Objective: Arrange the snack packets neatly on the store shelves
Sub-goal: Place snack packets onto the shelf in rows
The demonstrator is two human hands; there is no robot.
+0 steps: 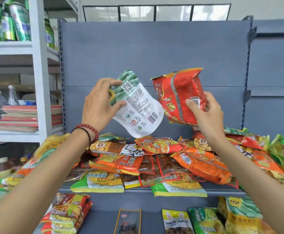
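The grey shelf [138,194] bears a jumbled heap of snack packets [154,146], seemingly several layers deep.

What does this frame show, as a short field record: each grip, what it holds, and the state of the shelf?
left grip: holds white-and-green pouch, printed back facing camera
right grip: holds red packet
middle shelf: pile of mixed packets, overlapping
held items: both raised above the pile
task state: shelf not yet tidy
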